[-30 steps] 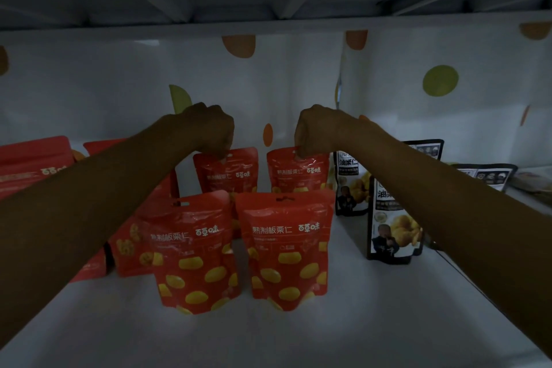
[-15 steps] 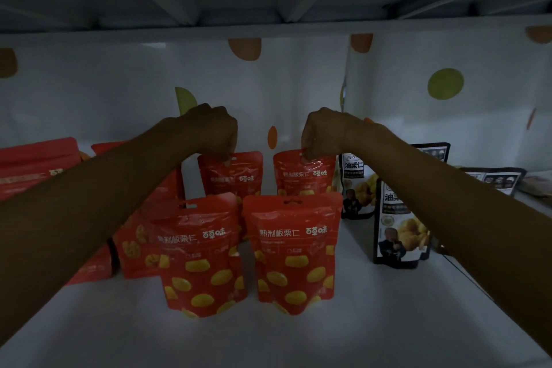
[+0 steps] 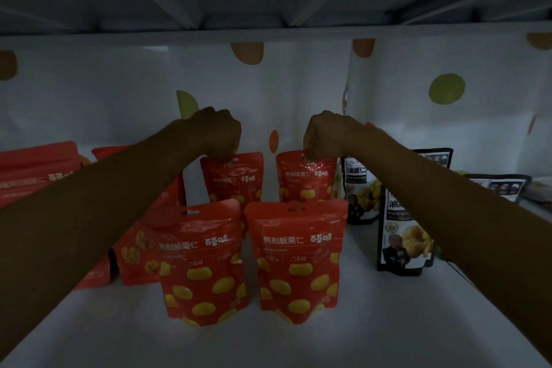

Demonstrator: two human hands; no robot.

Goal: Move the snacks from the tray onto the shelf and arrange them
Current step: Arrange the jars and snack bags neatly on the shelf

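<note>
The shelf [image 3: 373, 334] I'm stocking is a deep white board under a low ceiling, with a spotted backdrop [image 3: 448, 89] behind. I'll place everything from the front right red pouch [image 3: 298, 260], which stands upright near the shelf's middle.

Over the last second my arms have barely moved; both rear pouches have kept their spots and only my view has shifted slightly. I read that as settling them upright, so the carrying looks finished for this pair and the step in hand is arranging. The tray is out of sight, so I can't say what remains on it.

Just left of my landmark, almost touching, stands the front left red pouch [image 3: 206, 263]. Behind the landmark is the rear right pouch [image 3: 307, 179]; my right hand [image 3: 325, 134] is closed, pinching its top edge. Behind and left, the rear left pouch [image 3: 236, 179] is pinched at its top by my closed left hand [image 3: 218, 134].

Further left are more red bags [image 3: 35, 170], partly hidden by my forearm. To the right stand black pouches [image 3: 403, 236], one close by my right arm, others behind. In my judgement that near black pouch is the thing to mind when I draw my right arm back, and the front pair could be knocked as my hands pass over.
</note>
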